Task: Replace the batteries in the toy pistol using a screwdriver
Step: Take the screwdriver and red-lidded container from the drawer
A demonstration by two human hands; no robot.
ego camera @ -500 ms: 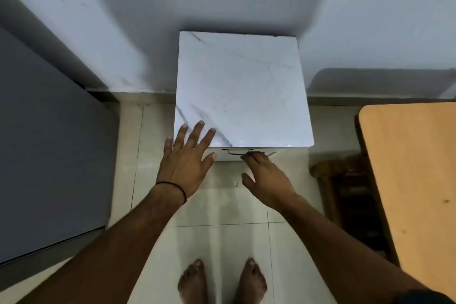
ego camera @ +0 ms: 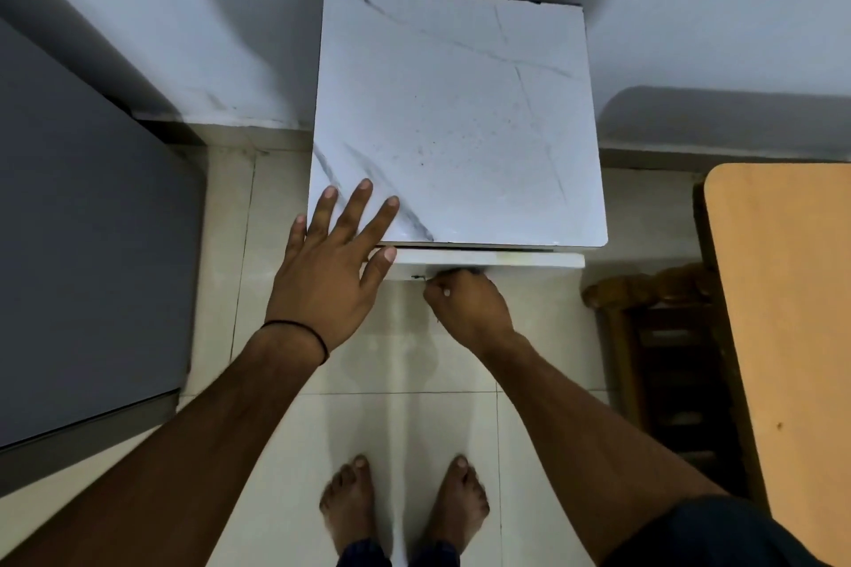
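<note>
Your left hand [ego camera: 329, 279] lies flat, fingers spread, on the front-left corner of the white marble-look tabletop [ego camera: 460, 115], thumb tip at the drawer [ego camera: 529, 260] front. Your right hand [ego camera: 467, 306] is curled, gripping the drawer handle [ego camera: 418, 277] just below the front edge. Drawer sits slightly out. Black band [ego camera: 299, 329] on left wrist. Bare feet on tiled floor [ego camera: 405, 382]. Toy pistol: can't tell where.

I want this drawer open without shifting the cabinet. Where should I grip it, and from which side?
Likely the dark handle on the drawer front, from the front, fingers curled round it like the right hand; the front is otherwise flat.
</note>
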